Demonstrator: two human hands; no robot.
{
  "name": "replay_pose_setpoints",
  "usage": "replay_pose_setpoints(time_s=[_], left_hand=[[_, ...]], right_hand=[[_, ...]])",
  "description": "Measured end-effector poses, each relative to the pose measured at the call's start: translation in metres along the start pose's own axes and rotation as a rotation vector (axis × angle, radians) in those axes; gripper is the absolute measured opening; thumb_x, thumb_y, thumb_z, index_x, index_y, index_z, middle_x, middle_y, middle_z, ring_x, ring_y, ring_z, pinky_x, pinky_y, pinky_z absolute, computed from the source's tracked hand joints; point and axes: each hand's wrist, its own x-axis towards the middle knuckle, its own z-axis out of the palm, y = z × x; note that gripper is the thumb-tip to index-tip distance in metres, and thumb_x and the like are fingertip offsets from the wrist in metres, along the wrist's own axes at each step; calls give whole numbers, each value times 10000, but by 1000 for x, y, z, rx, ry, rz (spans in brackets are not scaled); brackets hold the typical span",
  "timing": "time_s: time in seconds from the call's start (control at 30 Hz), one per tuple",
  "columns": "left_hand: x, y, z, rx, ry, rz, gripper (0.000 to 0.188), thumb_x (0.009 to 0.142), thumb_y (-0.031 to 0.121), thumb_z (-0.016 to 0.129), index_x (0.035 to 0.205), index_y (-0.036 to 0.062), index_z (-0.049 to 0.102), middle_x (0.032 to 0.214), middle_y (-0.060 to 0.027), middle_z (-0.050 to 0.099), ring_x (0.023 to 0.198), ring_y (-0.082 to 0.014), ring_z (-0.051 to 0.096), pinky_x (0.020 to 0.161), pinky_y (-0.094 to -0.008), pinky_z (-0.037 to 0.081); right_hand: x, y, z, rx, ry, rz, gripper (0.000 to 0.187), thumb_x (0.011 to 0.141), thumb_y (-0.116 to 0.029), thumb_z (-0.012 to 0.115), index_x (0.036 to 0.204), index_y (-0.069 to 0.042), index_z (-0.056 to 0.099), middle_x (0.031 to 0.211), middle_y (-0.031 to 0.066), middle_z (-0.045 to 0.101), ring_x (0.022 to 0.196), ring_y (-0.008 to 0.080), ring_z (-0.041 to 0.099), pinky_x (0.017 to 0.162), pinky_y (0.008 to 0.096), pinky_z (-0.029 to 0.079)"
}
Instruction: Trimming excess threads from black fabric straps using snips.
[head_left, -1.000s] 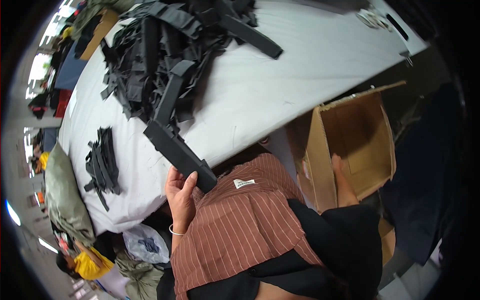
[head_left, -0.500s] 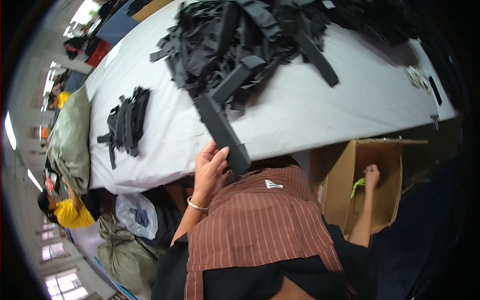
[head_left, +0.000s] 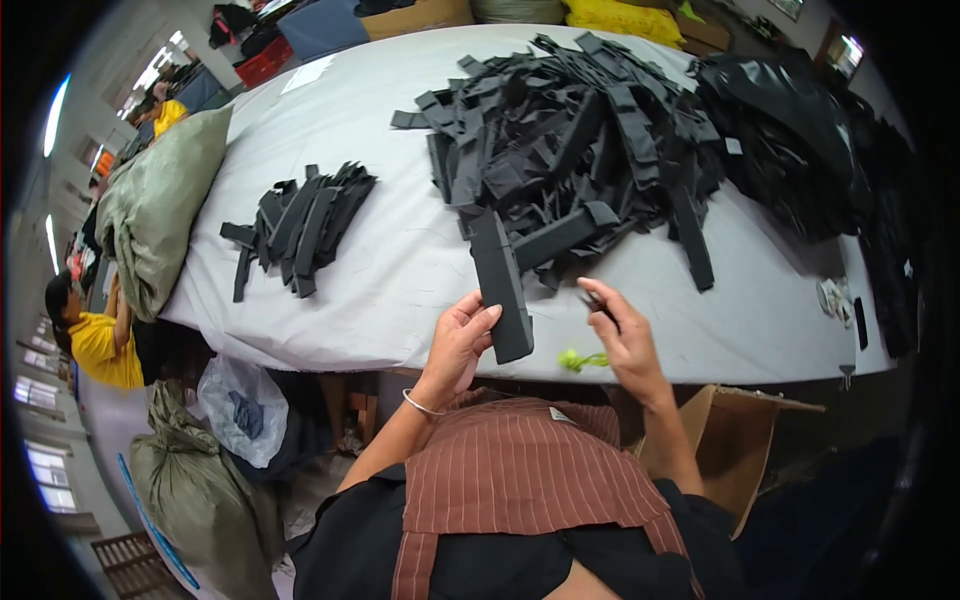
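My left hand grips the near end of a black fabric strip, thumb on top. The strip's far end reaches the edge of a large heap of similar black strips on the white-covered table. Just to the right, my right hand is closed round a small dark tool, mostly hidden by the fingers. A bright green tie dangles beside that hand. A smaller, neater pile of black strips lies on the left.
Black plastic sheeting lies at the table's right. An open cardboard box stands below the near edge. Full greenish sacks are at the left, near a clear plastic bag. A person in yellow works at far left.
My right hand has come up from inside the cardboard box to the table edge beside the strip. My left hand still holds the strip. The view has shifted, showing more of the table.
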Motion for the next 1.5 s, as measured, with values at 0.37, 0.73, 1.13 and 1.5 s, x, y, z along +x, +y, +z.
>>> replay_pose_setpoints(time_s=[0.37, 0.73, 1.13, 1.5], left_hand=[[2, 17, -25, -15, 24, 102, 283, 914, 85, 595, 1181, -2, 562, 1050, -30, 642, 928, -81, 602, 841, -238, 487], [13, -2, -23, 382, 80, 190, 251, 882, 72, 619, 1103, -26, 551, 921, -54, 672, 851, -78, 585, 783, -224, 456], [17, 4, -21, 537, 177, 201, 166, 861, 90, 668, 938, -31, 584, 712, 8, 628, 638, -12, 503, 560, -183, 395], [7, 8, -19, 542, 60, 65, 185, 898, 75, 621, 1042, -40, 607, 753, 16, 638, 662, -9, 511, 579, -174, 409]], right_hand=[[48, -8, 71, 222, -90, 14, 279, 868, -84, 666, 1124, -9, 584, 856, -24, 545, 753, 36, 455, 648, 183, 373], [47, 14, 80, 172, -50, 126, 213, 905, -151, 635, 760, -6, 583, 640, -78, 457, 599, 13, 369, 517, 212, 299], [31, 44, 75, 78, 83, -78, 182, 835, -171, 684, 983, -65, 694, 700, 85, 617, 570, 211, 570, 534, 334, 424], [65, 15, 47, -669, 186, -346, 349, 762, -131, 701, 1107, -177, 678, 707, 11, 503, 670, 205, 480, 602, 346, 400]])
